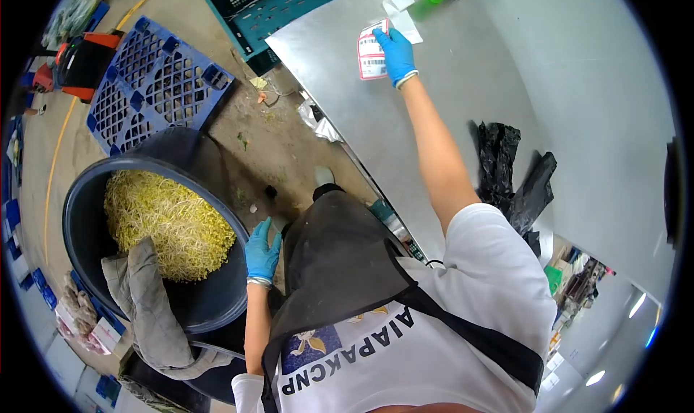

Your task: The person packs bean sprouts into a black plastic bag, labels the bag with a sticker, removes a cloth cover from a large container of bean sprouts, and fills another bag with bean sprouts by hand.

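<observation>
Here, our right grip (399, 57) pinches labels (371, 57) over the shiny table (463, 73); our left grip (262, 257) is spread beside the tub (84, 229). The floor (230, 113) is messy.

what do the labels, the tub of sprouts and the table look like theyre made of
Labels: probably paper, maybe coated, since they're thin, flat and printed with barcodes.
Tub: likely dark plastic with a slight sheen, going by its smooth wall and rounded rim.
Table: looks like bare metal, perhaps stainless steel, satin-finished, from its grey colour and soft, blurred shine.
</observation>
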Demonstrator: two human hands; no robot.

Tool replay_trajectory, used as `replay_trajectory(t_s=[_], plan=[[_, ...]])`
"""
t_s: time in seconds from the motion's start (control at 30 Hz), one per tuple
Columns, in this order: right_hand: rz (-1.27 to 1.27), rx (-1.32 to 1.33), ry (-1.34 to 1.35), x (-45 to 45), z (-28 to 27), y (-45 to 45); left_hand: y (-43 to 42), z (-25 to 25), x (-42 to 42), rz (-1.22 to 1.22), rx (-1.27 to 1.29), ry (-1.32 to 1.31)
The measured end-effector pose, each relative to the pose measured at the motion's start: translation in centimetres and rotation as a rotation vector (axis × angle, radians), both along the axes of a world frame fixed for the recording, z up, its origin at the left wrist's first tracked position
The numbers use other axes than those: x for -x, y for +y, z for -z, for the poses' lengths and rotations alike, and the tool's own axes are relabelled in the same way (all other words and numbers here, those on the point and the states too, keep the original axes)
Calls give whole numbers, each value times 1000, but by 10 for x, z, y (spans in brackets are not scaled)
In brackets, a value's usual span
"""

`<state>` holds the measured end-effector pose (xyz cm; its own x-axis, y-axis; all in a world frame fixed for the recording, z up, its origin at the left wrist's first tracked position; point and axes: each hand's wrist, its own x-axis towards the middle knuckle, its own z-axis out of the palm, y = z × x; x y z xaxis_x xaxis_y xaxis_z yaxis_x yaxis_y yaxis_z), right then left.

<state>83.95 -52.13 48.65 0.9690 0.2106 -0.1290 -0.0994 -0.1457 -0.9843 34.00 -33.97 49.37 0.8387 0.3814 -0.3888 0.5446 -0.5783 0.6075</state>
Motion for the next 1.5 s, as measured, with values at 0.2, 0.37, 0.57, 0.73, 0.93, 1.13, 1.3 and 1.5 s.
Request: replay_trajectory(t_s=[0.2, 0.37, 0.57, 0.73, 0.93, 1.13, 1.3, 1.5], plan=[[-324, 753, 155, -2, 70, -60, -7, 3, -65, 129, 25, 41], [192, 871, -273, -38, 59, -91, -1, -15, -98, 113, 58, -28], [11, 1176, -368, -70, 94, -110, -9, 7, -80, 292, 42, 86], [315, 951, -457, 18, 80, -145, -23, 27, -68, 326, 131, 132], [964, 1062, -418, 216, 60, -391, -47, 28, -85, 466, 173, 147], [1175, 1746, 642, 431, 28, -554, -73, 14, -109, 681, 83, 129], [955, 1635, 459, 466, 4, -628, -72, 27, -95, 954, -68, -48], [1033, -198, -475, 479, -136, -582, -110, 12, -60, 1057, -36, -164]])
